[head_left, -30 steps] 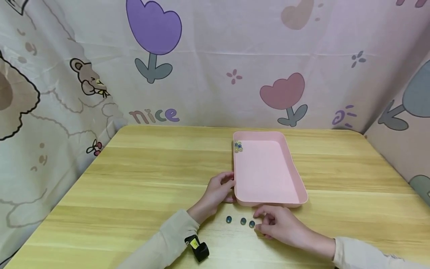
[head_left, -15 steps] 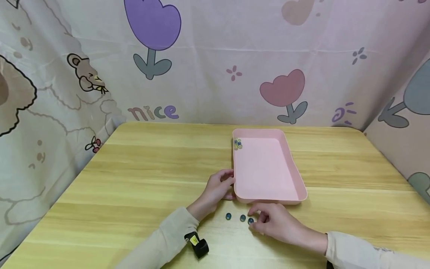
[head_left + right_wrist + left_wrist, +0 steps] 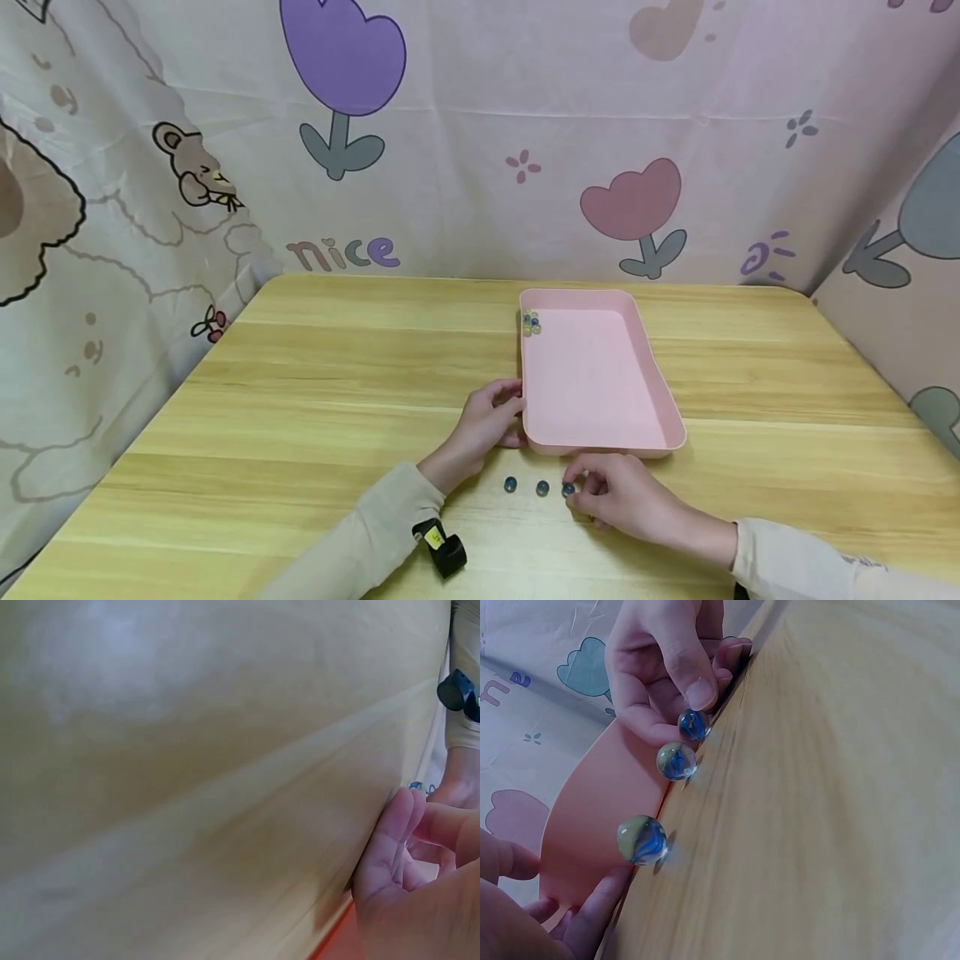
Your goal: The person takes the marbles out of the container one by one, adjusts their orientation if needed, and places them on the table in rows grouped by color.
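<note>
My right hand (image 3: 626, 498) pinches a glass marble (image 3: 567, 490) between thumb and forefinger, low at the table in front of the pink tray (image 3: 600, 450). In the left wrist view this marble (image 3: 694, 724) shows blue swirls under the thumb tip. To its left, two more clear marbles with blue and yellowish swirls lie on the table: a middle marble (image 3: 542, 488) and a left marble (image 3: 511, 484). My left hand (image 3: 480, 423) rests its fingers against the outside of the tray's left wall, near the front corner. Several marbles (image 3: 531, 323) sit together inside the tray at its far left.
The wooden table (image 3: 337, 375) reaches back to a printed cloth (image 3: 480, 167), with more cloth at both sides. A black wrist camera (image 3: 446, 554) is strapped to the left sleeve.
My right thumb and forefinger have closed on the rightmost marble, which now sits slightly further right, apart from the middle one. The left hand stays against the tray.
</note>
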`<state>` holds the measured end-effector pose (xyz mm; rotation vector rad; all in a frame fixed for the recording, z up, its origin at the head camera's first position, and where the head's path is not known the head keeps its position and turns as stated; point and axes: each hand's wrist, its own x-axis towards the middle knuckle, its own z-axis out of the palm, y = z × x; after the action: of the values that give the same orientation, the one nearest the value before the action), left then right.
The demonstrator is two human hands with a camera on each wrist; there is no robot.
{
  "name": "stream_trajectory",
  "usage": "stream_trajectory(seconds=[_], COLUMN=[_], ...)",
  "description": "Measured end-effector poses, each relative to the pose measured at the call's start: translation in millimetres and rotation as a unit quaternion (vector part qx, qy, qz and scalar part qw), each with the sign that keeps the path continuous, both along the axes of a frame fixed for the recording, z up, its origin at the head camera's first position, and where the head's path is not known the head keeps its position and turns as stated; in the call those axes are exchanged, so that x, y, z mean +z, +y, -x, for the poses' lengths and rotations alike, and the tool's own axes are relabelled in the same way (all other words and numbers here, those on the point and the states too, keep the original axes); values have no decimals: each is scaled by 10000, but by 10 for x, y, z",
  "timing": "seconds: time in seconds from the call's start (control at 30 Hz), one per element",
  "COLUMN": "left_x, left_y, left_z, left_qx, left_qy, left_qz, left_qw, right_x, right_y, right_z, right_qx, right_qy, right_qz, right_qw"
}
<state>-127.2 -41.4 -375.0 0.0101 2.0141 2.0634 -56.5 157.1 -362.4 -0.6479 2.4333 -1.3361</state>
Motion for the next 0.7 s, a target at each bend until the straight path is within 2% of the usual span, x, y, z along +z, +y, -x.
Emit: stream_trajectory(seconds=[0.2,0.7], left_x=[-3,-6], left_y=[3,-1], left_z=[3,4], left_qx=[14,-7], left_qy=[-38,5], left_qz=[-18,36], left_qw=[10000,10000], right_x=[8,10], right_y=[-8,-1], right_z=[-4,4], right_qx=[-89,-165], right_qy=[-134,-164], right_qz=[3,-164], right_qw=[9999,9996])
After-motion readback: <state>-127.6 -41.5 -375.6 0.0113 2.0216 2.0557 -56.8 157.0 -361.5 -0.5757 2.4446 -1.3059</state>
